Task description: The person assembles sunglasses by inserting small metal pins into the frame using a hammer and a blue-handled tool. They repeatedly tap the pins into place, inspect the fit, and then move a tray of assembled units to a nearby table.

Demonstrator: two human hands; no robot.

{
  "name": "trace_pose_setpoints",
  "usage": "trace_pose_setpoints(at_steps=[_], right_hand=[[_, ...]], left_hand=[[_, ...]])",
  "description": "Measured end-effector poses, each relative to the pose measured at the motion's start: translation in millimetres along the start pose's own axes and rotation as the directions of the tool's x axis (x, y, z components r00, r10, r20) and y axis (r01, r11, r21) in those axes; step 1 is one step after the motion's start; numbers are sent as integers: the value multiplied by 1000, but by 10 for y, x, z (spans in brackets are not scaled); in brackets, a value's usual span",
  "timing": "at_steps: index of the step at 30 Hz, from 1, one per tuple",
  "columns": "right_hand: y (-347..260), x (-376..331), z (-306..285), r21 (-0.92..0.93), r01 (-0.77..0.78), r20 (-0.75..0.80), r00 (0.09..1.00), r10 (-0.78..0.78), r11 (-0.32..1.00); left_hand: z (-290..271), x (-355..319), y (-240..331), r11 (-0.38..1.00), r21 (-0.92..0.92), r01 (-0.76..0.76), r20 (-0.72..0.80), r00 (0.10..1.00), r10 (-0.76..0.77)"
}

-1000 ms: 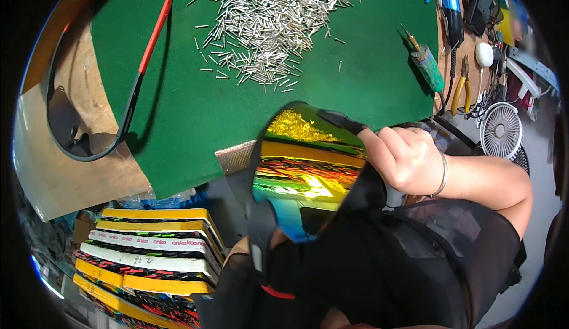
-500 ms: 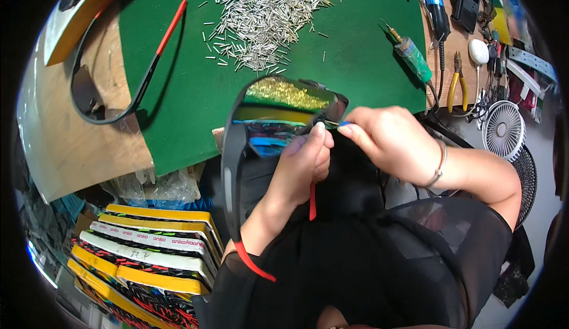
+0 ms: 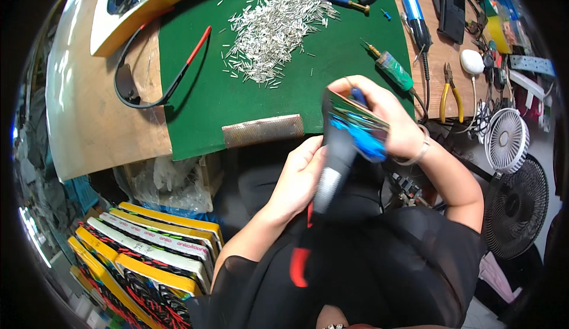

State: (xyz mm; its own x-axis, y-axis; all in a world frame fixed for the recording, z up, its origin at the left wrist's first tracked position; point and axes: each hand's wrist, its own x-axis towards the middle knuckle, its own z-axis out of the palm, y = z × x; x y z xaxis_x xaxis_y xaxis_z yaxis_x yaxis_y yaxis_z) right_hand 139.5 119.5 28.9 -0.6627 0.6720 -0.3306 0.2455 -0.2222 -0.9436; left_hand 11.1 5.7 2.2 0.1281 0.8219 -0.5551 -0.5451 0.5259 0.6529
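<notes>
The mirrored sunglasses were off the table, held in front of your black clothing, just short of the near edge of the green mat. Their lens was turned partly edge-on, and one dark temple, blurred, hung downward to its red tip. Your left grip was closed on the frame from the left, thumb and fingers pressed together; the temple crossed in front and hid part of the contact. Your right grip was curled at the lens's upper right, pinching a blue-handled tool of which only a short length showed; whether its tip touched the frame could not be told. On the mat, beyond both grips, a heap of silver pins lay loose, a few scattered at its border. A second pair of sunglasses stood to the left, one red-tipped temple pointing away from you. A textured metal plate lay along the near edge, just beyond your left grip. To the right, a green-handled tool lay on the mat, with yellow-handled cutters beside it on bare wood. A white fan stood past the table's right side.
</notes>
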Motion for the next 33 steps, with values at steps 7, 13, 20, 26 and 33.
trace_pose_setpoints(at_steps=[7, 13, 20, 26, 33], right_hand=[[59, 113, 136, -407, 382, 82, 920, -383, 830], [5, 150, 53, -125, 217, 81, 975, -208, 968], [-166, 274, 89, -20, 49, 406, 913, -36, 999], [-196, 410, 366, -40, -272, 703, 676, 220, 962], [101, 382, -141, -648, 324, 80, 929, -361, 690]], left_hand=[[-36, -57, 14, 980, -130, 148, -36, 987, -154], [-11, -54, -9, 994, -88, 67, 10, 998, -67], [-336, -229, 302, 877, 339, -341, -82, 918, 388], [-504, -136, 465, 831, 271, -485, -217, 811, 544], [-1613, -806, 1181, 643, 629, -437, -558, 322, 765]])
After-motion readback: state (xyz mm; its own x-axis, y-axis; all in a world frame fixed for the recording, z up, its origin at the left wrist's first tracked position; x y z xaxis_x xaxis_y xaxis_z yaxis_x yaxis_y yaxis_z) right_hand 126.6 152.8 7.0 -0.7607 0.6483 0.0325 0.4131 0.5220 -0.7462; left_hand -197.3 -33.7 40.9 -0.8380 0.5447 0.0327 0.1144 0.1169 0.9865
